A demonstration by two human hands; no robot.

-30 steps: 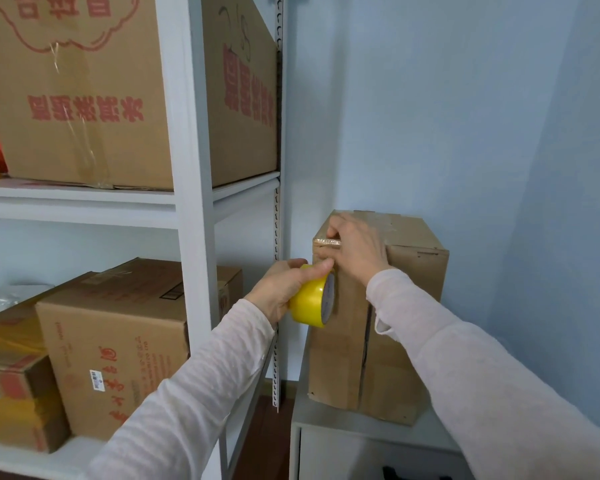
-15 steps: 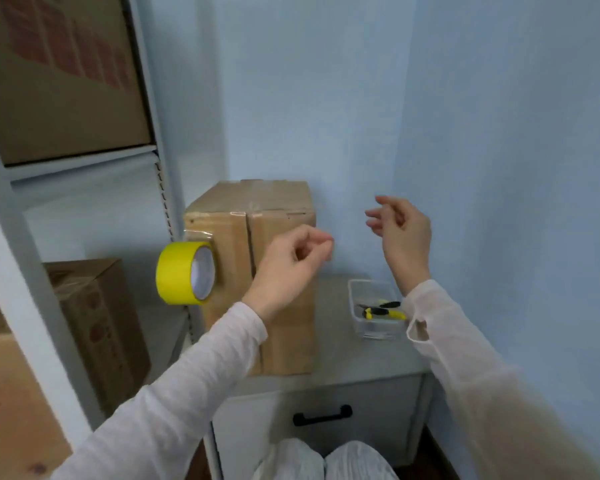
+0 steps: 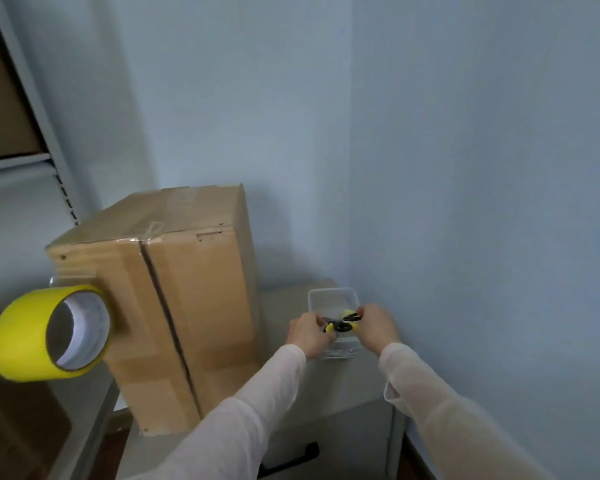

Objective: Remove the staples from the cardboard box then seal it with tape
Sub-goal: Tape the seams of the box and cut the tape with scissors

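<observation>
The cardboard box (image 3: 194,289) stands tall on the left side of the grey cabinet (image 3: 347,386), down to its front-left corner, w/ a dark gap down its front. The yellow tape roll (image 3: 21,337) hangs off the box's left side, stuck on by a clear strip. A clear tub (image 3: 329,296) sits at the cabinet's back-right corner, by the wall. Both hands are over the tub. L hand (image 3: 309,336) curls round one end of a small black & yellow tool (image 3: 342,325); R hand (image 3: 378,325) pinches the other end.
</observation>
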